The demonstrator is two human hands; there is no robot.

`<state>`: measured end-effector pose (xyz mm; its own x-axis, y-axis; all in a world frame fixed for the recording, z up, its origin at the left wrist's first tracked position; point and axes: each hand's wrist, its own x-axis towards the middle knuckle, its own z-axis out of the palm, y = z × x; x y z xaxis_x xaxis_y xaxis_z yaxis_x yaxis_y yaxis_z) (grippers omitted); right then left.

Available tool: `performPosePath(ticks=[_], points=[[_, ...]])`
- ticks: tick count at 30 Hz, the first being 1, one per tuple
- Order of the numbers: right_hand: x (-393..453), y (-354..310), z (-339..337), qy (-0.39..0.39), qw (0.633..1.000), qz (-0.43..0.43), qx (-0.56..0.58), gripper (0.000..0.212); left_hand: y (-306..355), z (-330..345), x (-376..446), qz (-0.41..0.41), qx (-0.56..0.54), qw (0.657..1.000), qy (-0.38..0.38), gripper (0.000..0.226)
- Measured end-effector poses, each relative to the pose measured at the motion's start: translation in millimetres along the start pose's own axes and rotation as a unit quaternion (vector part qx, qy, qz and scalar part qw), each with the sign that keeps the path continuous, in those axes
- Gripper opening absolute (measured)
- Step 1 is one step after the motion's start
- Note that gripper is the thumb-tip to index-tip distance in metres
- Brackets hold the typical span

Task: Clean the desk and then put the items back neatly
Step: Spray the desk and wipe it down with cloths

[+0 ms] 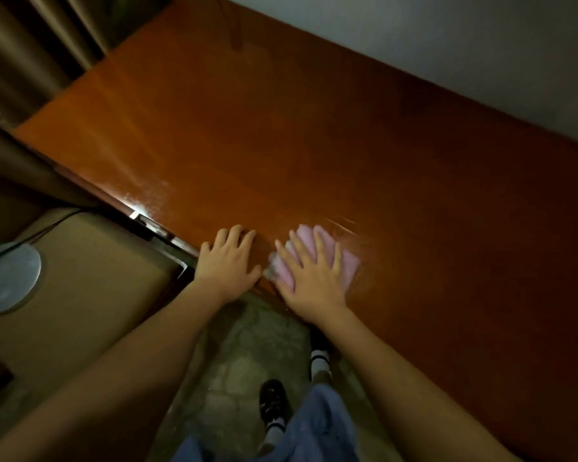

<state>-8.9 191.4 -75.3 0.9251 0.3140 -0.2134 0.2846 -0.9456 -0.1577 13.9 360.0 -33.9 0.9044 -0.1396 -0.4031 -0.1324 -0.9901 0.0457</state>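
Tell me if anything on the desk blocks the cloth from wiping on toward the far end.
Nothing visible does. The right hand presses flat on the pink cloth near the desk's front edge, and the wood beyond it shows no objects. The left hand rests beside the cloth, not ahead of it.

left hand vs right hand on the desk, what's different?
The left hand rests bare on the orange-brown wooden desk at its near edge; the right hand presses flat on a pink cloth. The left hand's fingers look slightly bent, the right hand's straight and spread. Both lie palm down.
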Motion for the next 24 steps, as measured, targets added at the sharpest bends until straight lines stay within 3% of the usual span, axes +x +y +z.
performPosePath(ticks=[3,6,9,12,14,19,24], points=[[-49,31,11,-0.03,0.999,0.006,-0.027,0.058,19,-1,-3,0.025,-0.001,1.0,-0.003,0.068],[-75,76,6,-0.033,0.997,0.067,-0.025,0.07,44,0,-2,0.048,-0.03,0.998,0.001,0.066],[-58,98,-5,-0.007,0.988,0.157,-0.001,0.079,64,1,0,0.067,-0.043,0.997,0.016,0.064],[-18,85,-12,0.007,0.966,0.254,0.04,0.069,65,2,1,0.067,-0.048,0.997,0.013,0.064],[-5,68,-12,0.007,0.97,0.239,0.045,0.066,60,0,3,0.04,-0.056,0.998,0.008,0.063],[-37,40,6,0.009,0.995,0.094,0.025,0.063,54,-10,11,-0.005,-0.042,0.999,-0.009,0.063],[-85,70,12,0.016,0.996,0.079,0.027,0.057,94,-21,26,0.044,-0.032,0.998,0.007,0.062]])
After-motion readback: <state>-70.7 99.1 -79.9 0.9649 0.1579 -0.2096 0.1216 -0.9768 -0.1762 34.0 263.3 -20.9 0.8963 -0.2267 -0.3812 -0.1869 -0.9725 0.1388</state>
